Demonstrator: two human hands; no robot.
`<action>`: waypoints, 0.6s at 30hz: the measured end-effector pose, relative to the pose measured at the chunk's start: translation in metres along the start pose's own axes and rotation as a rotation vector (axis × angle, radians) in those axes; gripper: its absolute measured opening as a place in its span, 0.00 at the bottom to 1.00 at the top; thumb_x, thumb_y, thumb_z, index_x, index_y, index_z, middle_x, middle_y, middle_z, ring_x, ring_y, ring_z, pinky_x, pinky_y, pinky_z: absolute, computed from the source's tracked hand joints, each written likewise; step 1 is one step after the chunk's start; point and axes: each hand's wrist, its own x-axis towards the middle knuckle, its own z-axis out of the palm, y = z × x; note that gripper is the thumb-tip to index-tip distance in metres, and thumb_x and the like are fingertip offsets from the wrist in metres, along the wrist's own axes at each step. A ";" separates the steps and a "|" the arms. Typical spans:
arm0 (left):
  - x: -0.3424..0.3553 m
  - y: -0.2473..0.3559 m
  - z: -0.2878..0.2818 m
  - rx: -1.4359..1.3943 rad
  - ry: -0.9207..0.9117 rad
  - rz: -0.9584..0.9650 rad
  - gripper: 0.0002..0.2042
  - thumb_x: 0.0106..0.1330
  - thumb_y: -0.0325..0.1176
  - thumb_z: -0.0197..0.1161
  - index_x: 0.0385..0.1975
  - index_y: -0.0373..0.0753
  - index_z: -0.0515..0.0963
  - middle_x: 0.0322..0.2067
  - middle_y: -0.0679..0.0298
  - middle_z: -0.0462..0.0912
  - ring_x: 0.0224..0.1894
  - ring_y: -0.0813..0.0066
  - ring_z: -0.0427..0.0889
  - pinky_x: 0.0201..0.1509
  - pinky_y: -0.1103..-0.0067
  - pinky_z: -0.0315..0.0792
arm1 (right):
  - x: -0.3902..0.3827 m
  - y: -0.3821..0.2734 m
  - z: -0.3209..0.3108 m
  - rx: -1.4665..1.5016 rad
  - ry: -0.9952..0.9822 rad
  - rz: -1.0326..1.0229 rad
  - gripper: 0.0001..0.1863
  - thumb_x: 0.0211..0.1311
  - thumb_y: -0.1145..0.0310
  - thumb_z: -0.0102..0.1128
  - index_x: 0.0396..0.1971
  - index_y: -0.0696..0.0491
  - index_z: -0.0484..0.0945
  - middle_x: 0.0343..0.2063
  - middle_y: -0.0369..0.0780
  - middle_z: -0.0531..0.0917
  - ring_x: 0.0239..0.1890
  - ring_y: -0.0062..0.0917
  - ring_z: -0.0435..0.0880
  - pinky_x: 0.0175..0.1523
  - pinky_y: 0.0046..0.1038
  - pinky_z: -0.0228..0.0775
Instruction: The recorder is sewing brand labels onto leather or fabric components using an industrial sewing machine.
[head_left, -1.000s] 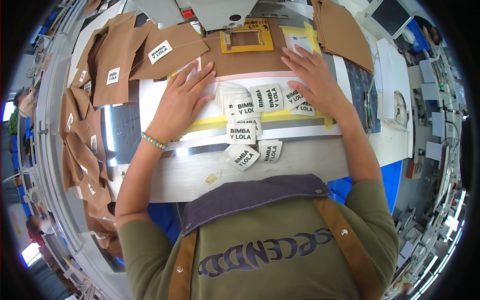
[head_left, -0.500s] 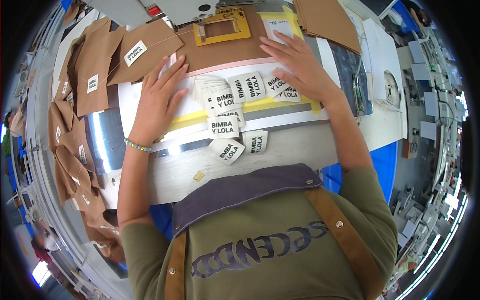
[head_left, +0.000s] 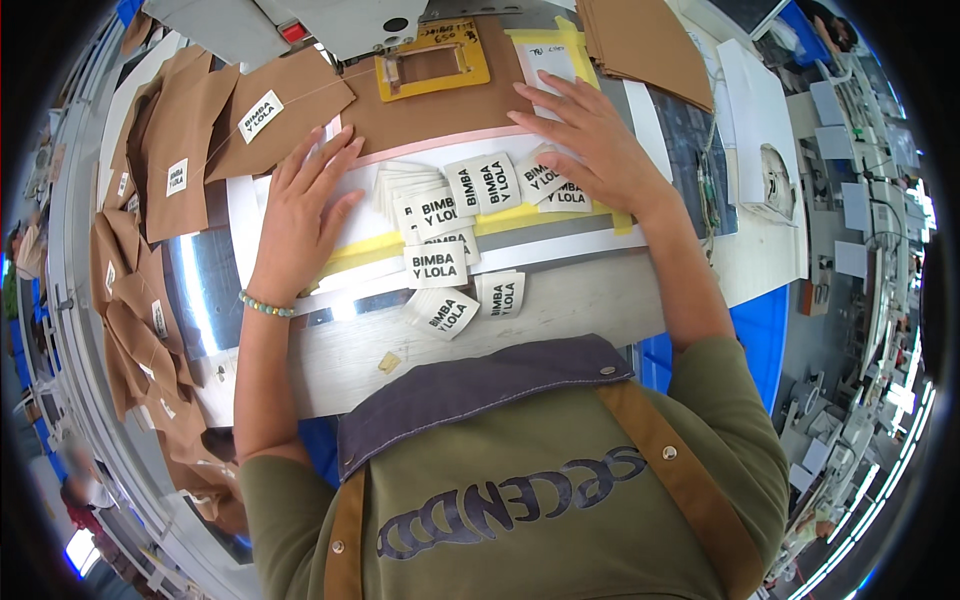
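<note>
White labels (head_left: 437,208) crowd the space between my left hand (head_left: 303,215) and my right hand (head_left: 588,145), in the way of any low sweep across. Beyond them, a bare strip of brown panel (head_left: 430,120) offers passage from one hand toward the other (a yellow frame (head_left: 436,89) bounds its far side). The machine head (head_left: 350,20) looms past my left fingers (head_left: 325,165); nearer me, pale tabletop (head_left: 580,300) leaves room.

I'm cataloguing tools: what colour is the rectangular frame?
The frame is yellow, clearest in the head view.
</note>
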 end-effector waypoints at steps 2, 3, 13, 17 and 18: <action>0.000 -0.001 -0.001 0.041 -0.040 0.003 0.24 0.75 0.37 0.66 0.70 0.42 0.79 0.75 0.62 0.75 0.79 0.49 0.66 0.83 0.57 0.60 | 0.000 0.001 0.000 0.017 -0.003 -0.003 0.29 0.80 0.50 0.52 0.74 0.47 0.77 0.80 0.38 0.69 0.83 0.43 0.58 0.86 0.50 0.45; 0.000 -0.001 -0.001 0.069 -0.030 0.031 0.24 0.75 0.35 0.65 0.70 0.42 0.79 0.75 0.61 0.75 0.80 0.49 0.66 0.83 0.57 0.60 | 0.000 0.001 0.000 0.029 0.008 -0.004 0.29 0.80 0.50 0.52 0.73 0.47 0.78 0.79 0.39 0.69 0.82 0.44 0.59 0.85 0.49 0.46; 0.000 -0.012 0.005 0.031 0.027 0.097 0.23 0.75 0.36 0.67 0.69 0.44 0.80 0.74 0.61 0.76 0.77 0.46 0.69 0.80 0.58 0.63 | 0.000 -0.006 -0.011 0.035 0.081 -0.045 0.21 0.75 0.63 0.66 0.63 0.54 0.84 0.69 0.50 0.80 0.74 0.46 0.73 0.78 0.46 0.63; -0.001 -0.011 0.004 -0.015 0.096 0.100 0.23 0.75 0.34 0.67 0.69 0.43 0.80 0.74 0.61 0.76 0.77 0.50 0.70 0.79 0.59 0.65 | -0.001 -0.025 -0.029 -0.005 0.141 -0.128 0.22 0.75 0.60 0.66 0.63 0.55 0.84 0.66 0.49 0.82 0.71 0.45 0.77 0.74 0.45 0.68; 0.000 -0.009 0.003 0.001 0.178 0.117 0.20 0.74 0.32 0.68 0.65 0.42 0.83 0.69 0.60 0.81 0.72 0.53 0.77 0.75 0.62 0.70 | -0.002 -0.031 -0.033 0.087 0.085 -0.140 0.22 0.70 0.62 0.70 0.61 0.52 0.85 0.66 0.45 0.83 0.69 0.44 0.78 0.74 0.45 0.68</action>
